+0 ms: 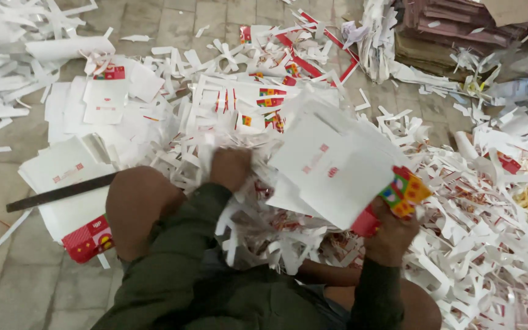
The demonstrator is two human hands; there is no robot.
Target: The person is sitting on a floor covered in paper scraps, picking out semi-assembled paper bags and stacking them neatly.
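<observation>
Both hands work over a heap of white card trimmings (472,244) on the tiled floor (25,293). Right hand (391,235) is closed around the lower corner of a stack of flat white card blanks (331,165) with a red and multicoloured edge, holding it tilted above the heap. Left hand (230,168) is blurred, sunk among the trimmings just beside the stack; its grip cannot be told. A dark flat bar (62,192) lies on more blanks near the knee.
</observation>
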